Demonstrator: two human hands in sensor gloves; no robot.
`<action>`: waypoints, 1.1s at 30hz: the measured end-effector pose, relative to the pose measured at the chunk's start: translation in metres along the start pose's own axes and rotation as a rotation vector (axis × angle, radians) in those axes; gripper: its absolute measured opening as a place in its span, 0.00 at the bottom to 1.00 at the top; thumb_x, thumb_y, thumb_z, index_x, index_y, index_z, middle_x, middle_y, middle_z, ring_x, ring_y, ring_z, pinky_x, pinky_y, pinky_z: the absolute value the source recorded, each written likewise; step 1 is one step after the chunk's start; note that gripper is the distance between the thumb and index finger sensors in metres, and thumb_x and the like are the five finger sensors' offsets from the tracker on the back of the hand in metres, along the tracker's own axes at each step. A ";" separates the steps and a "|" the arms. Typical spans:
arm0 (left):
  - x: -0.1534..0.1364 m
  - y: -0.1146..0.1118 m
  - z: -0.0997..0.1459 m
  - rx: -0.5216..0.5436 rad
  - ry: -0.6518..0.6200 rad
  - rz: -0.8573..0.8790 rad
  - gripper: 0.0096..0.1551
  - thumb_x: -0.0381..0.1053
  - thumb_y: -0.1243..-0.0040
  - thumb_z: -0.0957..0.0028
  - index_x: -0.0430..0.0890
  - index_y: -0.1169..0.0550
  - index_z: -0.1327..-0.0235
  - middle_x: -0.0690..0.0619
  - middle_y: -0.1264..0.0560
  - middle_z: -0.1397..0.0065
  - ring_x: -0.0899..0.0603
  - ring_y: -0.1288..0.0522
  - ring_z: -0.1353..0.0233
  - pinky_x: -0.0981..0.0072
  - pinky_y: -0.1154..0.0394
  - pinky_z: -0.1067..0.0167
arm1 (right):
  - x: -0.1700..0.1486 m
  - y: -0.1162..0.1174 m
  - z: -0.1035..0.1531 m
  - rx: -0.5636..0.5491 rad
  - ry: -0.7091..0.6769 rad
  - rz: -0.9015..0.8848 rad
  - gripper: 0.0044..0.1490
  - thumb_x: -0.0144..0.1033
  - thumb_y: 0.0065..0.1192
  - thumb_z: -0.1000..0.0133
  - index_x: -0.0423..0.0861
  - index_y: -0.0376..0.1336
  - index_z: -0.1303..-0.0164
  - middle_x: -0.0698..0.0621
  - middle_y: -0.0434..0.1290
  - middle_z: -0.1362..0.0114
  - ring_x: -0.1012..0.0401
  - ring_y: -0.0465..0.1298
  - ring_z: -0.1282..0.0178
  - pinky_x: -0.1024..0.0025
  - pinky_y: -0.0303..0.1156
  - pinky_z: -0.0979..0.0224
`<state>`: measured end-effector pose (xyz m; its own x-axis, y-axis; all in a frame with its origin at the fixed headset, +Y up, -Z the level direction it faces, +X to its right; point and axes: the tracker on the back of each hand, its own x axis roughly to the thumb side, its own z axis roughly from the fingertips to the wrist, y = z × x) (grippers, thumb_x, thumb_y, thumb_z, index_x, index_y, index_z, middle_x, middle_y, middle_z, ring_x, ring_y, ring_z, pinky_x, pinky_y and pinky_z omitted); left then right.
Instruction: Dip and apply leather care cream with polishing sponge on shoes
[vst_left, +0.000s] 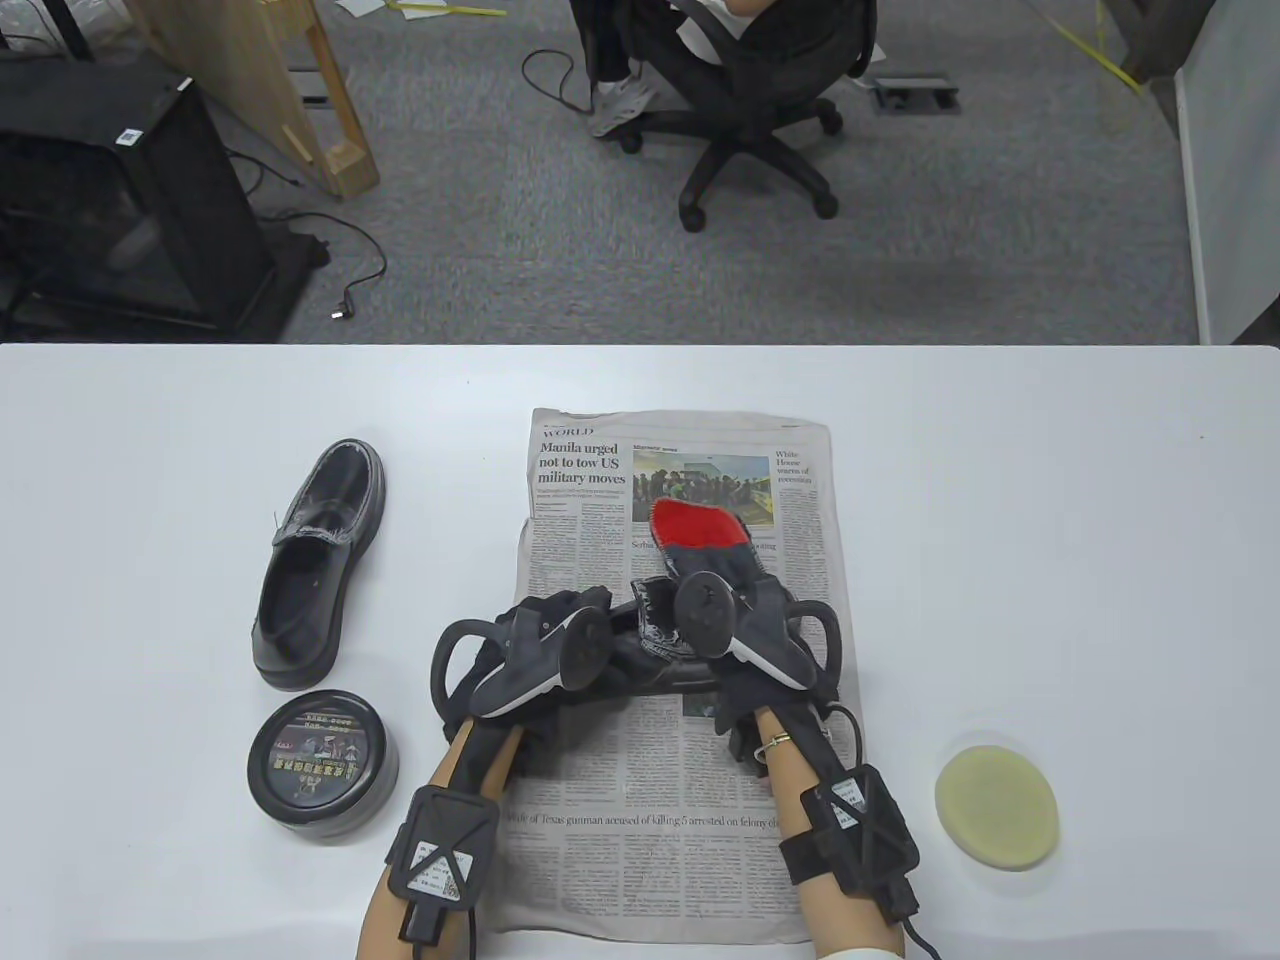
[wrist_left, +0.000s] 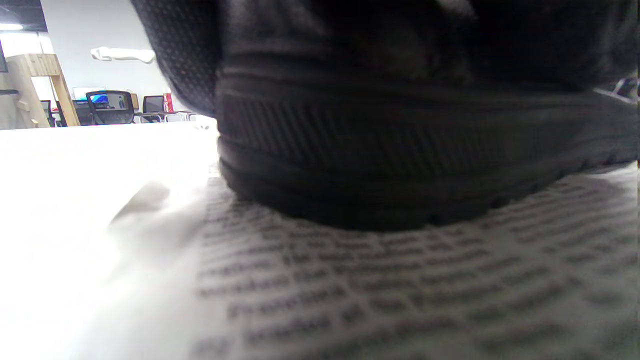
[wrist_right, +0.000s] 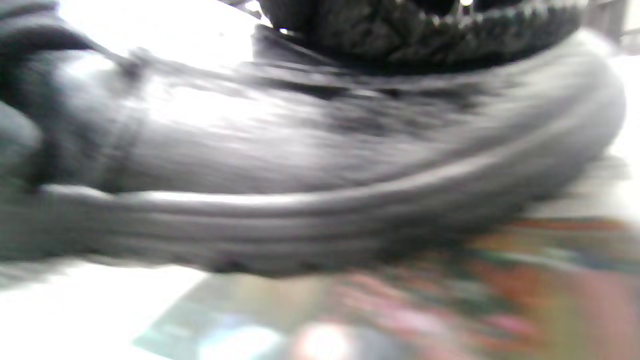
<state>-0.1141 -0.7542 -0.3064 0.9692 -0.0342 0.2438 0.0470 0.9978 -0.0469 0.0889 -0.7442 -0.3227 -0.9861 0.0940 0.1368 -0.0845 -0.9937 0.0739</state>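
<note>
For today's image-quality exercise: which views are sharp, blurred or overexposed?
Table view: evenly lit and sharp, newspaper headlines legible. Left wrist view: the shoe sole is dark, the print soft, the table blown out white. Right wrist view: blurred throughout, glare on the leather.

glossy leather shoe (vst_left: 320, 560), matt newsprint (vst_left: 680, 800)

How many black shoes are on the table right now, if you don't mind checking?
2. One black loafer lies on the bare table left of the newspaper; the other shoe sits on the newspaper, mostly hidden under both hands.
</note>
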 end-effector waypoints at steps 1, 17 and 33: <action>0.000 0.000 0.000 0.002 0.004 -0.003 0.58 0.77 0.38 0.72 0.57 0.31 0.23 0.56 0.23 0.25 0.45 0.22 0.29 0.53 0.23 0.33 | -0.006 0.000 0.002 0.007 0.008 -0.006 0.32 0.41 0.40 0.31 0.48 0.48 0.15 0.46 0.54 0.12 0.44 0.56 0.15 0.44 0.54 0.21; 0.004 0.001 0.001 0.003 -0.013 -0.054 0.56 0.76 0.41 0.70 0.56 0.31 0.23 0.56 0.23 0.24 0.44 0.23 0.28 0.51 0.24 0.31 | 0.000 0.003 0.070 -0.117 -0.246 -0.022 0.31 0.41 0.43 0.32 0.44 0.53 0.19 0.41 0.61 0.18 0.42 0.66 0.22 0.52 0.67 0.25; 0.002 0.000 0.001 0.000 -0.008 -0.035 0.57 0.77 0.40 0.71 0.56 0.32 0.22 0.55 0.23 0.24 0.45 0.22 0.28 0.53 0.23 0.32 | -0.006 -0.001 0.005 -0.006 0.001 -0.067 0.32 0.42 0.38 0.31 0.47 0.48 0.15 0.45 0.54 0.13 0.43 0.55 0.15 0.41 0.52 0.22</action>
<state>-0.1125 -0.7543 -0.3052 0.9649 -0.0683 0.2534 0.0805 0.9960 -0.0379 0.0954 -0.7438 -0.3184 -0.9783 0.1604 0.1312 -0.1513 -0.9855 0.0765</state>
